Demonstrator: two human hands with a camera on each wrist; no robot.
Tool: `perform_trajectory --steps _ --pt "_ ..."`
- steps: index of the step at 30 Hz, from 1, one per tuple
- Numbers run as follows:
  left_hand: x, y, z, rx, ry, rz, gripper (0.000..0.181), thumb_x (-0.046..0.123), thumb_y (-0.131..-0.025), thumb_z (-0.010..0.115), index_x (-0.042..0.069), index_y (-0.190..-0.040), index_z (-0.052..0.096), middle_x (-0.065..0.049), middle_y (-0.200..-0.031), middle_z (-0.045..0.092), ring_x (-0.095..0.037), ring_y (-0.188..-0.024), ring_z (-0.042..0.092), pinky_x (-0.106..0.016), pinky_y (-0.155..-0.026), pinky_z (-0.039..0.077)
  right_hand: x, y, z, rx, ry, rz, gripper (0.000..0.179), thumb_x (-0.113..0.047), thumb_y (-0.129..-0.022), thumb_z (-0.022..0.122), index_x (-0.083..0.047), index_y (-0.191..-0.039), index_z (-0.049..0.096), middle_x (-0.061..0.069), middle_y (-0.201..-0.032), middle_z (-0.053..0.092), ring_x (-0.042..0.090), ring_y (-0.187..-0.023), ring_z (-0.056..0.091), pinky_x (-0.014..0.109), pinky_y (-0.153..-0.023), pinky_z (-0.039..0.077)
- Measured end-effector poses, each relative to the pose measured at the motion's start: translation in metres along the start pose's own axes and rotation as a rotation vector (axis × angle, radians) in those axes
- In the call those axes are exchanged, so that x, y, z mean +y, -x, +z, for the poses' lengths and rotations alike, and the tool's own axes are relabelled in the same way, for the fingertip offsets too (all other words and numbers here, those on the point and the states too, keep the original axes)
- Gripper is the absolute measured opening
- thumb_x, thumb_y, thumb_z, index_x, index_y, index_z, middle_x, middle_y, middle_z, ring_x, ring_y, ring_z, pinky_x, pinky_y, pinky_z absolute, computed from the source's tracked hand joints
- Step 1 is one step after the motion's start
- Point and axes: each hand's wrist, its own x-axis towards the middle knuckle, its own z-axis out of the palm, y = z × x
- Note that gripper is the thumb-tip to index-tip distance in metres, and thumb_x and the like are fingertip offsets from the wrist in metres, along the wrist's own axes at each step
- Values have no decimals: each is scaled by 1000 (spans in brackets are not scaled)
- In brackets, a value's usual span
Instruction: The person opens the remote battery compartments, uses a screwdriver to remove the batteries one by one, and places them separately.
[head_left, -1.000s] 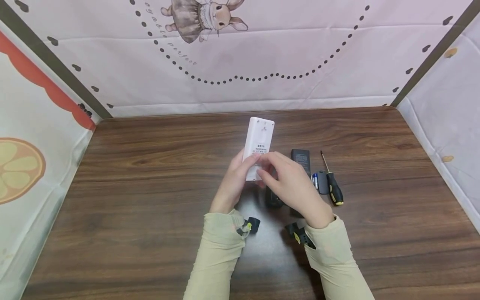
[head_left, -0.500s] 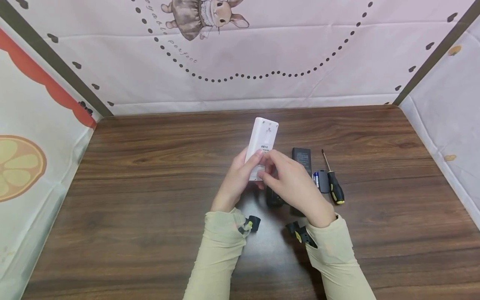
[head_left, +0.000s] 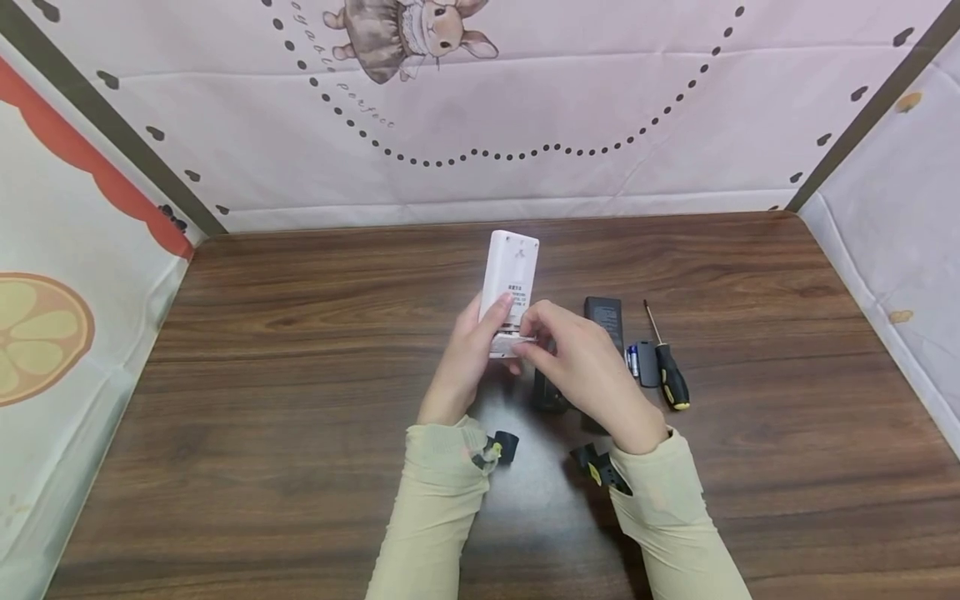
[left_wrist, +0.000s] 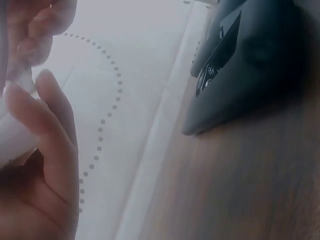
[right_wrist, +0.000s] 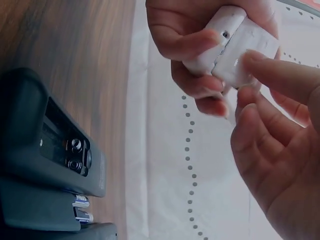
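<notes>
A white remote control lies back side up in my left hand, which grips it with the thumb across its back. At its lower end the white battery cover stands tilted up from the body, and metal contacts show above it. My right hand pinches this cover at its right edge between thumb and fingers. From the right wrist view, the cover looks partly lifted, beside a screw hole in the remote's end. Only part of the left hand shows in the left wrist view.
Beneath and beyond my right hand lie dark remotes on the wooden table; one has an open battery compartment. Blue-and-white batteries, a dark cover and a black-and-yellow screwdriver lie to their right.
The white battery cover has tilted up in the right hand's pinch, exposing contacts. The remote has shifted slightly left, and the left thumb has slid up its back.
</notes>
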Motion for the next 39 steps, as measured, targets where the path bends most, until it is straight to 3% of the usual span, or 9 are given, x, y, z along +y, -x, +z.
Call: perform_trajectory --steps 4,10,15,18,27,33,39 --pt "-1 -2 -3 53 -53 29 43 44 -89 49 7 -112 49 -13 -86 58 -21 -59 54 -57 -48 42 3 0 0 27 -19 -9 17 -21 -81 67 -18 -91 54 -8 -82 58 7 -72 52 24 -59 42" --pt "0 -6 -9 262 -269 90 43 47 -88 48 14 -115 48 -6 -96 59 -22 -70 56 -49 -51 49 9 -4 6 22 4 20 13 -19 -83 64 -16 -94 56 -6 -84 59 8 -70 52 25 -60 43" --pt "3 -4 -14 354 -213 109 43 44 -89 48 13 -117 47 -12 -102 59 -23 -81 57 -49 -55 49 18 -6 14 -46 54 106 13 -16 -84 62 -16 -97 59 -5 -84 62 9 -65 51 26 -57 42" --pt "3 -4 -15 354 -181 110 44 45 -88 48 12 -117 48 -12 -102 59 -24 -80 58 -50 -55 49 22 -7 19 -75 46 127 15 -13 -84 62 -14 -98 61 -3 -86 63 10 -66 52 27 -58 43" --pt "-1 -5 -17 334 -179 128 48 51 -86 48 15 -119 49 -6 -97 60 -22 -76 59 -53 -53 48 28 -9 41 -143 104 67 12 -11 -82 64 -13 -95 66 -2 -86 65 10 -73 59 30 -65 47" --pt "0 -3 -16 327 -171 118 48 50 -86 48 17 -120 48 -10 -100 60 -28 -79 59 -51 -52 48 27 -7 45 -182 122 81 13 -8 -82 63 -14 -93 66 -2 -86 65 11 -77 60 31 -68 48" --pt "0 -4 -16 312 -172 111 47 49 -87 48 16 -119 49 -5 -97 61 -31 -81 59 -48 -51 49 26 -5 46 -182 156 69 17 -5 -82 61 -15 -95 67 -2 -88 65 13 -79 60 32 -66 48"
